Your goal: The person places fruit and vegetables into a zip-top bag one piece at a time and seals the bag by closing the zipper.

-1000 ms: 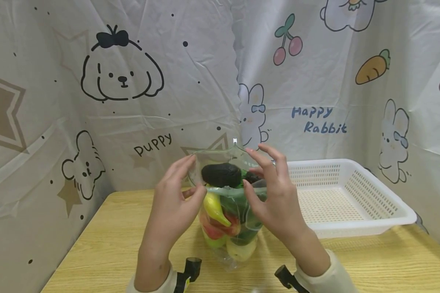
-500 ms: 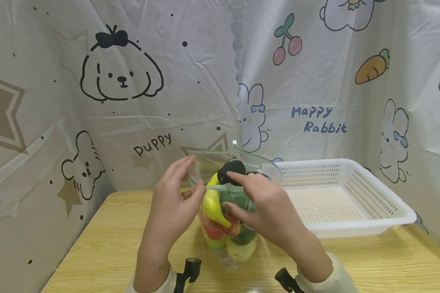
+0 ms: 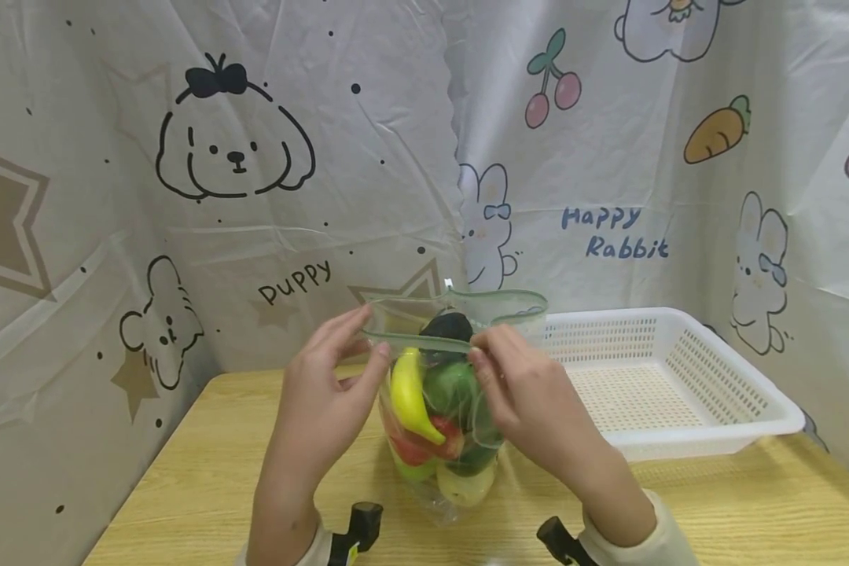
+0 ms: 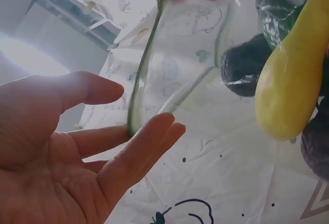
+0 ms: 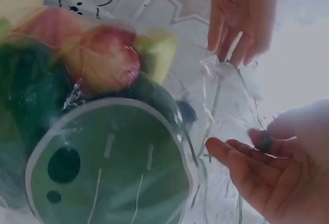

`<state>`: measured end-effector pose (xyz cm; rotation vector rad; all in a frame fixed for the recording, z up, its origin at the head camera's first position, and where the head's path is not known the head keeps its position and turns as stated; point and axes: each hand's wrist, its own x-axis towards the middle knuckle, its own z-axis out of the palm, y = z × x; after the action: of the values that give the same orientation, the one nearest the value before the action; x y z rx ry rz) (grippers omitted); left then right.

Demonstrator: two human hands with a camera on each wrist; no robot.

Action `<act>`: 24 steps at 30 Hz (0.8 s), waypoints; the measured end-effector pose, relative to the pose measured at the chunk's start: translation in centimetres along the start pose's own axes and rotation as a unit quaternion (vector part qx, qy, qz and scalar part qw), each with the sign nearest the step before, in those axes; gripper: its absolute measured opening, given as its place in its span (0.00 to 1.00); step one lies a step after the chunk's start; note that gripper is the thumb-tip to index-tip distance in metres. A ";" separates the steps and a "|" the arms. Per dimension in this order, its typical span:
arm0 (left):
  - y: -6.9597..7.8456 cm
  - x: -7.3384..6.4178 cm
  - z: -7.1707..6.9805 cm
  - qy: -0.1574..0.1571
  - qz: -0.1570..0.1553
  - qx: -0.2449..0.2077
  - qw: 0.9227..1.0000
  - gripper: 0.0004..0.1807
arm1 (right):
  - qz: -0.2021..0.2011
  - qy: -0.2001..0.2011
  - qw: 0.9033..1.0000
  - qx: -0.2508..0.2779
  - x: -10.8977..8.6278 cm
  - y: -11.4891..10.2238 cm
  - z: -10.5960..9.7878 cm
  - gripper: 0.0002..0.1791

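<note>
A clear zip bag (image 3: 424,341) with a green zip edge stands upright on the table, its mouth spread. Through its wall show a yellow, curved fruit (image 3: 409,393), red-and-yellow fruit (image 5: 110,59), a green piece (image 3: 449,389), a black, rounded piece (image 3: 451,326) near the top and a pale round one (image 3: 465,483) at the bottom. My right hand (image 3: 534,385) pinches the front zip edge right of the middle between thumb and fingers. At the left corner my left hand (image 3: 328,393) touches the edge with extended fingers, thumb apart from them in the left wrist view.
A white plastic basket (image 3: 707,432) with perforated walls stands on the wooden table (image 3: 205,472), to the right behind the bag. Printed cloth (image 3: 368,157) hangs close behind and along the sides.
My right hand first left the bag's right side and reached to the black piece, which shifted; now it has drawn back to pinch the front zip edge. My left hand stays at the left corner.
</note>
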<state>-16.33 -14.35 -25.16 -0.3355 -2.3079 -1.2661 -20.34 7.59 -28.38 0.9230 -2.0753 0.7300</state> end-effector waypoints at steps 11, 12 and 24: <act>0.6 -0.6 0.2 0.032 0.046 -0.018 0.998 0.10 | 0.033 0.037 0.996 0.074 0.1 2.0 -1.0 0.16; 0.6 -0.7 0.1 0.039 0.048 -0.019 0.998 0.10 | 0.020 0.035 0.996 0.083 0.1 2.2 -1.0 0.16; -2.4 0.9 -1.1 0.015 0.004 0.036 0.999 0.17 | -0.166 -0.071 0.960 0.214 0.3 2.0 -0.8 0.17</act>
<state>-17.76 -16.62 -25.93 -0.2993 -2.3182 -1.1737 -21.79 9.18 -28.08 1.5602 -1.8407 0.9691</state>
